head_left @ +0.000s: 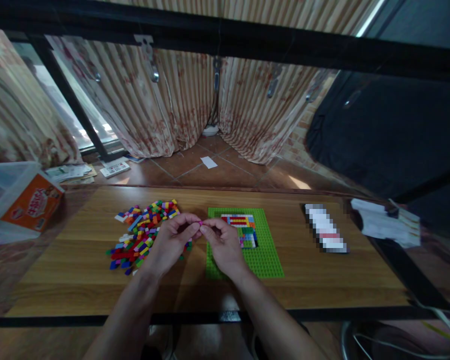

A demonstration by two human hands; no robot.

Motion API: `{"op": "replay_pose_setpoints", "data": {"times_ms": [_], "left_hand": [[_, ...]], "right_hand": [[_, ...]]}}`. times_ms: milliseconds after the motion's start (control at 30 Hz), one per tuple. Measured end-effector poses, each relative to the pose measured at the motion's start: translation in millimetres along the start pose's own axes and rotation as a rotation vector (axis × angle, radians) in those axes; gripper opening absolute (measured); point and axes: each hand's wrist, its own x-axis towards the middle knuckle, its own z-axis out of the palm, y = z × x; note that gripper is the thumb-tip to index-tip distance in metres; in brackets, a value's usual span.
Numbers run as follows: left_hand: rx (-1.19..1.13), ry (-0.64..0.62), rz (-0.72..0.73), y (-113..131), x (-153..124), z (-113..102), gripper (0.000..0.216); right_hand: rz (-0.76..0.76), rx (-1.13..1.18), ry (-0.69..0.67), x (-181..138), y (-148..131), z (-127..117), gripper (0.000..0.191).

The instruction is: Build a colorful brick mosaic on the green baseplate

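Clamping left grip [171,245] and right grip [225,246] on a pink piece [201,224], risking a drop, through slipping, into the pile [140,245] toward the bench's [71,280] left edge.

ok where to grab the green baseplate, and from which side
The green baseplate is probably best gripped by its bare right edge, from the right: it lies flat, the bricks on it stop short of that edge, and the right hand hides part of its left half.
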Motion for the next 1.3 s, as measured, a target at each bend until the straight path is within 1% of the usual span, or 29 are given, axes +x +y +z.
{"op": "replay_pose_setpoints", "data": {"times_ms": [133, 367, 533, 667, 800, 867, 900, 967, 1033, 1100, 1133, 1200, 1300], "left_hand": [[0.030, -0.007, 0.004, -2, 0, 3, 0.024], [-0.040, -0.028, -0.003, -3, 3, 7, 0.026], [-0.073, -0.025, 0.039, -7, 2, 9, 0.022], [-0.127, -0.047, 0.036, -11, 1, 10, 0.022], [-0.190, -0.100, -0.026, -6, -3, 6, 0.030], [-0.219, -0.094, -0.062, -2, -5, 0, 0.034], [-0.231, -0.067, -0.069, 0, -5, -5, 0.035], [-0.244, 0.042, -0.055, 1, -4, -18, 0.035], [-0.257, 0.200, -0.019, 0, -1, -32, 0.035], [-0.267, 0.334, 0.009, -1, 1, -44, 0.034], [-0.267, 0.376, 0.018, -1, 2, -48, 0.033], [-0.250, 0.404, 0.023, 0, 2, -52, 0.031], [-0.211, 0.364, 0.016, 1, 0, -50, 0.029]], "right_hand": [[0.027, -0.009, 0.000, -3, -1, -4, 0.012], [0.013, 0.075, 0.005, -1, 1, -7, 0.014], [0.039, 0.011, 0.049, 0, 0, -8, 0.019], [0.075, -0.023, 0.043, 0, 1, -11, 0.020], [0.137, 0.071, -0.023, 0, 2, -12, 0.024], [0.156, 0.101, -0.046, -2, 2, -10, 0.026], [0.155, 0.080, -0.045, -3, 2, -9, 0.026], [0.109, -0.056, -0.026, -6, 4, -5, 0.026], [0.005, -0.290, -0.022, -9, 8, -2, 0.023], [-0.108, -0.534, -0.057, -11, 13, 0, 0.022], [-0.151, -0.635, -0.084, -12, 17, 1, 0.022], [-0.202, -0.779, -0.121, -13, 23, 4, 0.024], [-0.233, -0.875, -0.141, -14, 28, 10, 0.024]]}}
